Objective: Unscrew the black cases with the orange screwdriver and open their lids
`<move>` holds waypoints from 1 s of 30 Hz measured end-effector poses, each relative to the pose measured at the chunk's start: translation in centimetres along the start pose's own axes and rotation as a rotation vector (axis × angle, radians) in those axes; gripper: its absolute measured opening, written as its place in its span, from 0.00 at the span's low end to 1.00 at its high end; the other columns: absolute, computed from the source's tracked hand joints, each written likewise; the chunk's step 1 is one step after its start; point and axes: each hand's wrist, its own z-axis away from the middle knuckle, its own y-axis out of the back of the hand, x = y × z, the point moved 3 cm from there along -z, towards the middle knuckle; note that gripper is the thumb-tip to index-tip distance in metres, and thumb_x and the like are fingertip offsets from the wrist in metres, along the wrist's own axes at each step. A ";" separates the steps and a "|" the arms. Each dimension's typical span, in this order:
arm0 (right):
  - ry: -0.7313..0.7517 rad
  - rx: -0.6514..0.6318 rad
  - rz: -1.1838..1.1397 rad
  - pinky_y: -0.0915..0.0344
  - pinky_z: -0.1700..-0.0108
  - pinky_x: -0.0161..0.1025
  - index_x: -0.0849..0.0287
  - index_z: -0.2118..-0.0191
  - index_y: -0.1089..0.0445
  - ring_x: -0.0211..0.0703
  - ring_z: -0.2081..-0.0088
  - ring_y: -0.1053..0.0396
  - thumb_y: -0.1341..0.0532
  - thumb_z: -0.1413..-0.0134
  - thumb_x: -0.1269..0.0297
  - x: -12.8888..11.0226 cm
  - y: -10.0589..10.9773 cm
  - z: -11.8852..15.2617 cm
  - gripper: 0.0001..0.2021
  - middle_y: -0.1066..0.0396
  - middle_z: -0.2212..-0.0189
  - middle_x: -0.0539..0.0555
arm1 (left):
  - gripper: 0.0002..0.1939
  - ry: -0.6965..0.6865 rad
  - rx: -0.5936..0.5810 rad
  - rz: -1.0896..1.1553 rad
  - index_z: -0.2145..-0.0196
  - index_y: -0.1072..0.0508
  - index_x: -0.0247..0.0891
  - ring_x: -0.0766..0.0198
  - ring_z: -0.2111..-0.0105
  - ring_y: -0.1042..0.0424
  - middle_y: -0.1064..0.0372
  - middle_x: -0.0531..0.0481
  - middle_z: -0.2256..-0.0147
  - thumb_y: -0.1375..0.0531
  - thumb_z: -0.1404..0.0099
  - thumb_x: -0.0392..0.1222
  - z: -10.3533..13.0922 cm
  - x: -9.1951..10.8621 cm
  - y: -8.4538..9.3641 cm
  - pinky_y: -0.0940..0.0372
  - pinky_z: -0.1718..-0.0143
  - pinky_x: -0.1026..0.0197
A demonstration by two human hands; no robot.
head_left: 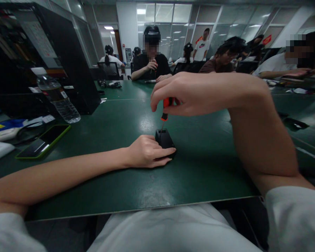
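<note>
On the green table lies a small black box-like device [166, 139] with a slot at its far end. My left hand [148, 152] is closed around its left side and near end, pressing it against the table. Above it, my right hand [178, 92] grips a screwdriver [164, 113] with a red and black handle. The thin shaft points down, and its tip meets the top of the device near its left edge. Whether a screw sits under the tip is too small to tell.
At the left are a clear water bottle [58, 96], a phone with a green edge [44, 141] and a black cabinet [49, 52]. Cables [110, 84] lie farther back. A person [151, 59] sits across the green table [115, 122], and others sit at the right.
</note>
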 end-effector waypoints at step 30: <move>0.016 0.072 0.071 0.30 0.49 0.44 0.52 0.49 0.28 0.45 0.50 0.29 0.39 0.39 0.58 0.0 -0.5 -0.3 0.13 0.35 0.41 0.52 | 0.12 0.006 -0.002 -0.011 0.52 0.25 0.31 0.69 0.80 0.27 0.24 0.55 0.78 0.41 0.28 0.41 0.1 0.0 -0.1 0.38 0.76 0.60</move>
